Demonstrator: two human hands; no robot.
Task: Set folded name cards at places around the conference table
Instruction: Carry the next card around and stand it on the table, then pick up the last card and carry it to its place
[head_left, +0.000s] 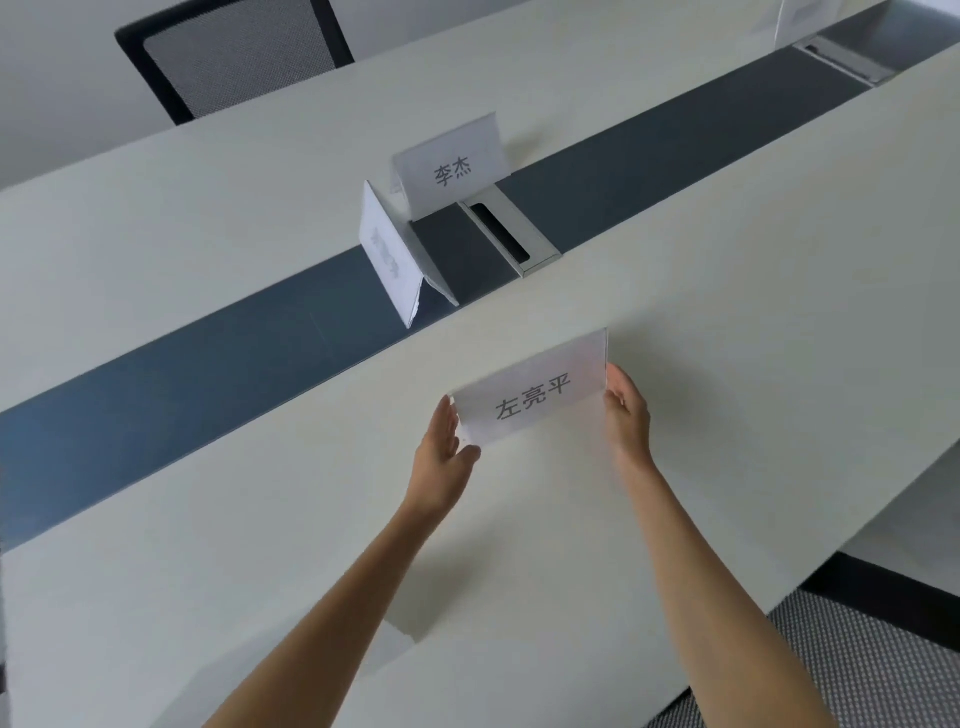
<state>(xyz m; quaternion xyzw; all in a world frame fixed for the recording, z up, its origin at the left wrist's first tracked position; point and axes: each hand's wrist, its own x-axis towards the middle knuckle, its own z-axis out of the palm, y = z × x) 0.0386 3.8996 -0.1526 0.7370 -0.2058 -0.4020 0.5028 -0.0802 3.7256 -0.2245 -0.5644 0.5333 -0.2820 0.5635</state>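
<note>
A long white conference table (234, 519) carries a dark blue strip (208, 364) down its middle. Two folded name cards (451, 166) (389, 254) stand on the strip beside a metal cable box (511, 231). Another box (836, 57) sits toward the far end.

The single head-worn view looks forward and steeply down from above the near edge of the conference table (701, 291), close enough that both forearms fill the lower frame. It faces across the tabletop, tilted so the dark centre strip (218, 364) runs diagonally, toward a chair (234, 57) on the far side. Wide-angle distortion probably exaggerates that slant.
</note>
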